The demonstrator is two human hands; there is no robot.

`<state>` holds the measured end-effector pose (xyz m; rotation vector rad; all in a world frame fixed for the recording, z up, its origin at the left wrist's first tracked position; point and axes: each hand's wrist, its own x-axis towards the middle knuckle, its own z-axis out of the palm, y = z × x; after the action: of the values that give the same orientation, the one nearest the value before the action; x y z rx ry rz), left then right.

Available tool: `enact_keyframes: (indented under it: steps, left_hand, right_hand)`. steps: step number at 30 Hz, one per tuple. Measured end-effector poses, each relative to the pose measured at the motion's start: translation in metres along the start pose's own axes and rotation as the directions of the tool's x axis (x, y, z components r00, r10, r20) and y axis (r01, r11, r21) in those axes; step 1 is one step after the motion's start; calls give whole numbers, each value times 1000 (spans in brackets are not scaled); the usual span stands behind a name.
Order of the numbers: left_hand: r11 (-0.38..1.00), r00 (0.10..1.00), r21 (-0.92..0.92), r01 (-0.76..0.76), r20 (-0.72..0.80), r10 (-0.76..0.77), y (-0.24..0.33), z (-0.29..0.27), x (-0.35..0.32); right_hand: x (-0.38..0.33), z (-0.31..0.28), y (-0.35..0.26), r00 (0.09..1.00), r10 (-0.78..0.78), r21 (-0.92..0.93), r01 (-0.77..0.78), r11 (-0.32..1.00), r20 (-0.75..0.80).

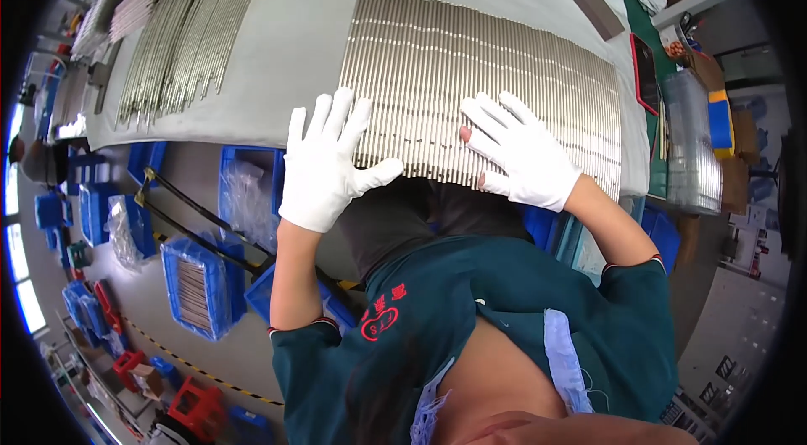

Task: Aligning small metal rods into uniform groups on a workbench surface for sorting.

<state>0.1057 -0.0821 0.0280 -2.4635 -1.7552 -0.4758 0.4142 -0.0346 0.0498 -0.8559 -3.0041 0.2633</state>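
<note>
A broad row of slim silvery metal rods (471, 54) lies side by side on the light-grey covered table (298, 33). My left hand (324, 161), in a white glove, is spread at the row's left edge, its thumb along the near rod ends. Flat on the rods, toward the right of their near part, rests my right hand (525, 155), also gloved in white with its fingers apart. Two bare fingertips show through that glove. Neither hand grips anything.
A looser group of metal rods (189, 37) lies at the table's left. On the right are a grey-brown block (598, 15) and a red-edged phone (645, 73). Blue crates stand on the floor at left, one a lined crate (202, 287) holding rods.
</note>
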Motion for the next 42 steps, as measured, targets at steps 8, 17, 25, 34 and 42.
enact_keyframes:
  steps: [8,17,25,34,42]
  left_hand:
    - [986,988,-82,-142,53,147,38,4,21]
    - [946,960,-166,-278,-6,281,74,18,39]
    - [949,950,-117,-292,75,302,62,10,28]
    - [931,928,-48,-361,76,364,48,14,37]
    - [936,939,-151,-318,83,333,83,22,43]
  right_hand:
    - [-36,-3,-22,993,108,-10,-109,994,-39]
    - [-9,13,-28,963,149,27,-146,989,-226]
    - [-39,10,-26,970,179,115,-162,980,-163]
    - [-53,11,-18,955,243,88,-231,969,-172]
    - [-42,5,-19,962,220,60,-212,975,-164]
